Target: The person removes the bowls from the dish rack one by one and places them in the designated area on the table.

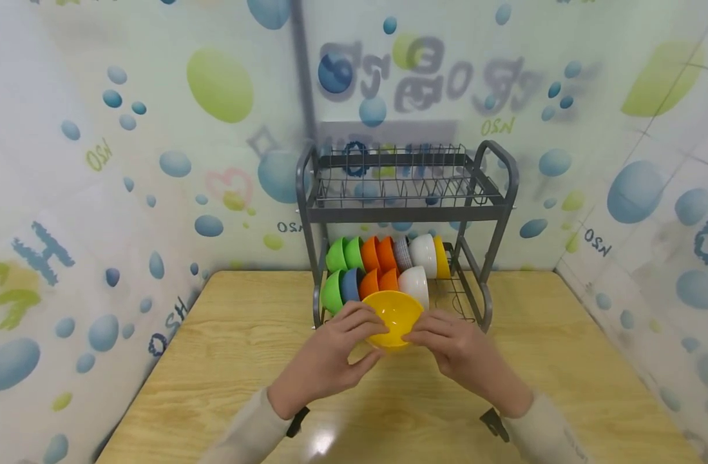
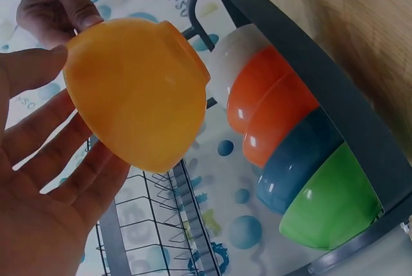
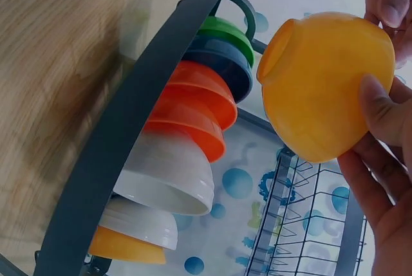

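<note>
Both hands hold a yellow bowl (image 1: pixel 395 316) in front of the dish rack, its hollow side tilted toward the head camera. My left hand (image 1: pixel 336 351) has its fingertips over the bowl's left rim, and its thumb lies low near the edge. On the opposite rim, my right hand (image 1: pixel 460 351) pinches the bowl; the right wrist view shows its thumb (image 3: pixel 376 105) against the outer wall. Behind the bowl, the lower shelf's front row carries a green bowl (image 1: pixel 332 293), a blue bowl (image 2: pixel 299 160), two orange bowls (image 3: pixel 187 118) and a white bowl (image 1: pixel 414 285).
The dark two-tier rack (image 1: pixel 408 214) stands on a wooden table (image 1: pixel 249 335) against a patterned wall. Its back row holds green, orange, grey-patterned, white and yellow bowls (image 1: pixel 442 258). Bare wire shows at the lower shelf's right end, and across the upper tier (image 1: pixel 400 183).
</note>
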Motion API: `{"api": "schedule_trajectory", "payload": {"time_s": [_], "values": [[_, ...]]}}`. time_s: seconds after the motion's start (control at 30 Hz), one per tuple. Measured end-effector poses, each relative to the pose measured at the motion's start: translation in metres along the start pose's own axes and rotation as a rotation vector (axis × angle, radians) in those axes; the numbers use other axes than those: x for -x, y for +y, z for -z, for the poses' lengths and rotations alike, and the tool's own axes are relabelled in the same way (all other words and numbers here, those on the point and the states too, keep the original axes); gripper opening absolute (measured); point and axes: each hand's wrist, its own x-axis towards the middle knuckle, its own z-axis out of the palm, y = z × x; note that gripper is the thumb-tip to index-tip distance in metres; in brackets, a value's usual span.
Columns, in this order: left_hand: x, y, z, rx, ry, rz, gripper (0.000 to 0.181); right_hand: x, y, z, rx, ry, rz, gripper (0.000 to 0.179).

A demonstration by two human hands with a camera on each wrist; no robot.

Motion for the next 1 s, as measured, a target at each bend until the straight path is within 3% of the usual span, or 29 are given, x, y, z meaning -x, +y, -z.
{"api": "schedule_trajectory", "payload": {"time_s": [0.2, 0.5, 0.77, 1.0], "values": [[0.004, 0.005, -0.005, -0.052, -0.038, -0.041, 0.018, 0.001, -0.002, -0.004, -0.016, 0.027, 0.037, 0.038], [0.007, 0.005, -0.005, -0.074, -0.036, -0.041, 0.013, 0.005, -0.002, -0.009, -0.055, 0.006, -0.007, 0.032], [0.007, 0.003, -0.002, -0.064, -0.017, -0.021, 0.017, 0.003, 0.001, -0.009, -0.139, 0.105, 0.0, 0.03], [0.011, -0.005, 0.004, -0.098, 0.023, -0.043, 0.016, 0.002, 0.009, 0.0, -0.174, 0.15, -0.054, 0.034]]}}
